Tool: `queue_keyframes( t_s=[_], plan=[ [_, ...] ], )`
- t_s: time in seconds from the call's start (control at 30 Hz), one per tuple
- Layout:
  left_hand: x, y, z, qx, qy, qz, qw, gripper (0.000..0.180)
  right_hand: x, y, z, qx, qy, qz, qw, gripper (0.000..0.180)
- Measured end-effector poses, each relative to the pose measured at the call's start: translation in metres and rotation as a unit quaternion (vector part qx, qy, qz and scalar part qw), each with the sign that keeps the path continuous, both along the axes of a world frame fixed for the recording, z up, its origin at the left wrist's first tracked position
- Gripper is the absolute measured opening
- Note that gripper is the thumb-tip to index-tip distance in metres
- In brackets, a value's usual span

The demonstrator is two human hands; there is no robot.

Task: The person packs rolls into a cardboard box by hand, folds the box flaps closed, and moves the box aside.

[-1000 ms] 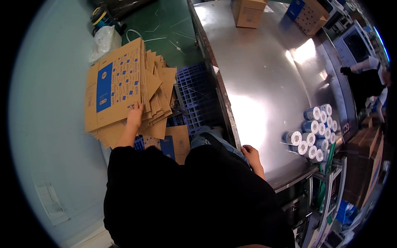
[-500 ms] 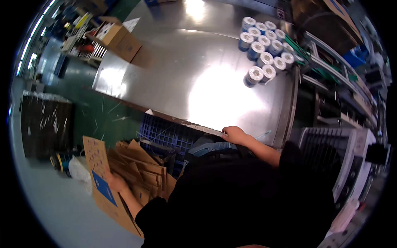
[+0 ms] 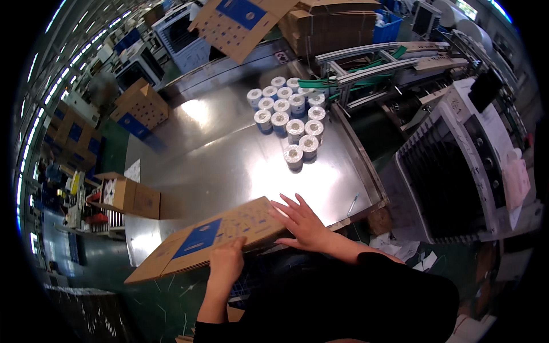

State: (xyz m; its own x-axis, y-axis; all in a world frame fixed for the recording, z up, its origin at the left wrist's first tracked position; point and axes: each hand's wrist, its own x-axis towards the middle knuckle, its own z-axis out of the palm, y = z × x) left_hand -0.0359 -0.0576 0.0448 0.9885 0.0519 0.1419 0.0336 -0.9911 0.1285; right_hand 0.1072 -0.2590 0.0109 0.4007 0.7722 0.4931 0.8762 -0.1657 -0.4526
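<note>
A folded-flat cardboard carton (image 3: 243, 220) with a blue printed panel lies slanted across the near edge of the metal table. My left hand (image 3: 227, 260) is closed on its near edge, fingers over the top. At the carton's right end is my right hand (image 3: 306, 226), its fingers spread and the fingertips by the corner. Whether the right palm presses on the board is hard to see. Beyond both hands, several rolls (image 3: 293, 154) with white tops and blue sides stand upright in a cluster on the metal table (image 3: 223, 166).
An open cardboard box (image 3: 143, 199) stands at the table's left side, with another carton (image 3: 143, 108) farther back. A pen (image 3: 353, 204) lies near the right edge. Metal conveyor rails (image 3: 366, 74) reach in from the right, above a large white machine (image 3: 452, 171).
My left hand has brought the flat carton up from the lower left to the table's near edge. My right hand has left the table edge and opened beside the carton. The view has turned.
</note>
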Motion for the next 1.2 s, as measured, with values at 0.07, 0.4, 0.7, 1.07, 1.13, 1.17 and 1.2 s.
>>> queue_keyframes(
  t_s=[0.07, 0.4, 0.7, 1.07, 1.13, 1.17, 1.2],
  plan=[
    [0.036, -0.034, -0.021, -0.035, 0.048, -0.126, 0.99, 0.03, 0.001, -0.011, 0.004, -0.131, 0.017, -0.015, 0.991, 0.049],
    [0.075, -0.059, -0.003, -0.006, -0.078, -0.098, 0.992, 0.037, 0.04, -0.099, 0.033, -0.169, 0.064, -0.127, 0.975, 0.014],
    [0.048, 0.073, -0.042, 0.241, -0.178, 0.111, 0.948, 0.061, 0.094, -0.056, -0.024, 0.066, -0.157, -0.202, 0.964, 0.045],
    [0.049, 0.153, -0.035, 0.063, -0.239, 0.046, 0.968, 0.03, 0.046, 0.013, -0.006, -0.064, -0.109, -0.334, 0.934, 0.061],
    [0.042, 0.185, -0.027, 0.009, -0.201, 0.039, 0.979, 0.027, 0.026, 0.042, -0.007, -0.06, -0.127, -0.339, 0.93, 0.063],
    [0.042, 0.198, -0.022, -0.02, -0.184, 0.03, 0.982, 0.026, 0.016, 0.052, -0.007, -0.059, -0.136, -0.347, 0.926, 0.064],
    [0.041, 0.209, -0.016, -0.037, -0.166, 0.02, 0.985, 0.026, 0.007, 0.061, -0.006, -0.062, -0.135, -0.347, 0.926, 0.063]
  ],
)
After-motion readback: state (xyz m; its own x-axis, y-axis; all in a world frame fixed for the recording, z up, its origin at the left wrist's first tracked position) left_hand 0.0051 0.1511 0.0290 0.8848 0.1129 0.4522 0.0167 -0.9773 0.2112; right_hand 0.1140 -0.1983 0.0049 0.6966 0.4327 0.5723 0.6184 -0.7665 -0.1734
